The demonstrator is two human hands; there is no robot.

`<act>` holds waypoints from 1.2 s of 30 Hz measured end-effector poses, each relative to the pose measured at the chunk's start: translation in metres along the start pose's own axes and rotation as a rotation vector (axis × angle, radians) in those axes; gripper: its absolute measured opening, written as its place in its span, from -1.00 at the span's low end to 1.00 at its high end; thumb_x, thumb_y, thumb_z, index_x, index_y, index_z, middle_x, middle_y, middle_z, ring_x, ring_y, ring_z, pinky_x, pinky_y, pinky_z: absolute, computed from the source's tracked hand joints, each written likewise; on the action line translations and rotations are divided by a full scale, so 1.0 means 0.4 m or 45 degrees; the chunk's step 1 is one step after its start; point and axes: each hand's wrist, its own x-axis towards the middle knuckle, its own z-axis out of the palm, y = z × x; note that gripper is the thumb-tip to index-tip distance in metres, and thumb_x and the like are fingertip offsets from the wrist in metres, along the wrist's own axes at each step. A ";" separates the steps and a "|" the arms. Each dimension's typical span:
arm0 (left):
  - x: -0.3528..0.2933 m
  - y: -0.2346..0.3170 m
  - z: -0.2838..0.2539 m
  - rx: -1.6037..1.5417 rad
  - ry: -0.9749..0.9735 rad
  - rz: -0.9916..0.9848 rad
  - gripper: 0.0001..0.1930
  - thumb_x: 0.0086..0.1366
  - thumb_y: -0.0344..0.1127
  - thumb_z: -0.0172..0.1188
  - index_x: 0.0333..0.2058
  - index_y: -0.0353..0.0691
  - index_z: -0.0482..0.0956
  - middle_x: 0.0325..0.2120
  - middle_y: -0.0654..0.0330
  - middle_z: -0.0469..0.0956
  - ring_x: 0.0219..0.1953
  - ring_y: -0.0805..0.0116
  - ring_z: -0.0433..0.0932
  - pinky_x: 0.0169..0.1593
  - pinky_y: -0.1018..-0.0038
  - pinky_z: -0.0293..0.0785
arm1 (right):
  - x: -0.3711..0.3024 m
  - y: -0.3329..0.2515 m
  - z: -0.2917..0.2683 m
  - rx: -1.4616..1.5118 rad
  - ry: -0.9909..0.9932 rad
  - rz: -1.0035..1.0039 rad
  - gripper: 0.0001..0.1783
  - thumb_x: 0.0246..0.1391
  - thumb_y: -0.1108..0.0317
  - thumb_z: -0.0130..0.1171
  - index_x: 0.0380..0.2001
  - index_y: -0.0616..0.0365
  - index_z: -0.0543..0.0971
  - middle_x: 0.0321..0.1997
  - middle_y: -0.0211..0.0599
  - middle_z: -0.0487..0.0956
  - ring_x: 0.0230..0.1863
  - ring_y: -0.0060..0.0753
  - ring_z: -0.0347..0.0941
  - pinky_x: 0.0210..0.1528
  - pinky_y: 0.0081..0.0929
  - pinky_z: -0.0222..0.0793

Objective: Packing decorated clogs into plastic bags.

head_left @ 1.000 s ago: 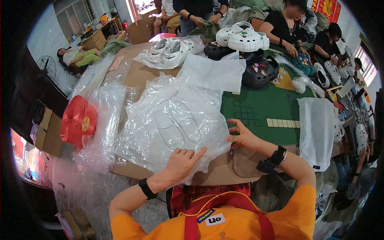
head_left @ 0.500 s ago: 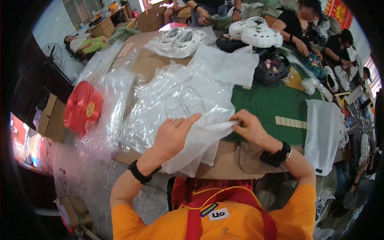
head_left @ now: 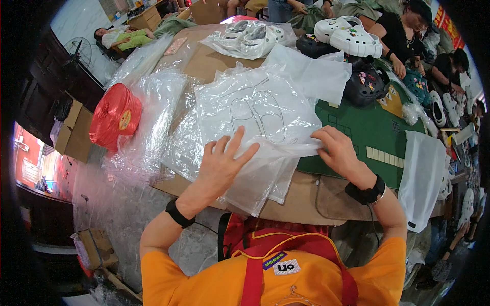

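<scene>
On the near side of the bench [head_left: 301, 204], a plastic bag's [head_left: 263, 115] near edge has been raised, pinched by the right hand's [head_left: 338, 152] fingers, with the left hand's [head_left: 218, 166] spread loosely over it, so it seems partly loosened.

Right fingers [head_left: 325, 134] on translucent bag [head_left: 258, 118]

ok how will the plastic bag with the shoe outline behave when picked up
The plastic bag will probably flop, as its near edge folds and creases by the right hand. It's likely light, judging by the thin, translucent film. The glossy highlights suggest it could slide easily too.
</scene>
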 end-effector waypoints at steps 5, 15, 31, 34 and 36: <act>0.005 -0.038 0.016 -0.133 0.123 0.112 -0.37 -0.12 -0.52 0.04 0.05 -0.04 0.34 -0.52 0.27 0.36 -0.49 0.34 0.38 -0.40 0.45 0.27 | -0.027 -0.007 0.015 -0.062 -0.157 -0.257 -0.39 -0.26 0.50 0.09 0.00 -0.12 0.37 -0.19 -0.28 0.43 -0.30 -0.19 0.41 -0.31 -0.32 0.35; -0.123 -0.028 0.103 -0.365 -0.358 -0.030 -0.47 -0.04 -0.44 0.06 0.01 -0.09 0.38 -0.44 0.22 0.42 -0.39 0.27 0.42 -0.32 0.39 0.30 | -0.065 0.058 -0.041 -0.103 -0.559 -0.322 -0.47 -0.11 0.19 0.14 0.03 -0.20 0.36 -0.09 -0.29 0.41 -0.25 -0.30 0.44 -0.29 -0.36 0.34; -0.282 -0.049 0.191 -0.407 -0.015 -0.989 -0.51 0.18 -0.25 -0.11 0.07 -0.37 0.20 0.09 -0.19 0.14 0.11 -0.14 0.10 0.15 0.09 -0.08 | 0.364 0.669 -0.314 -0.429 0.289 0.375 -0.50 -0.10 0.16 0.11 -0.06 0.16 0.43 -0.12 0.03 0.45 -0.07 -0.01 0.35 -0.01 -0.26 0.24; -0.292 -0.046 0.195 -0.516 0.022 -1.010 -0.53 0.09 -0.29 -0.05 0.00 -0.37 0.28 0.02 -0.15 0.23 0.08 -0.11 0.15 0.12 0.08 -0.04 | 0.460 0.770 -0.306 -0.605 0.317 0.501 -0.40 -0.11 0.04 0.09 0.02 0.07 0.36 -0.03 0.04 0.40 0.00 0.09 0.30 0.02 -0.16 0.21; -0.296 -0.047 0.194 -0.481 -0.044 -1.016 -0.54 0.08 -0.28 -0.04 -0.02 -0.35 0.31 0.01 -0.13 0.24 0.08 -0.11 0.15 0.12 0.07 -0.05 | 0.524 0.796 -0.283 -0.684 0.333 0.549 -0.37 -0.10 -0.02 0.07 0.05 0.03 0.33 -0.01 0.03 0.39 0.02 0.11 0.30 0.03 -0.13 0.20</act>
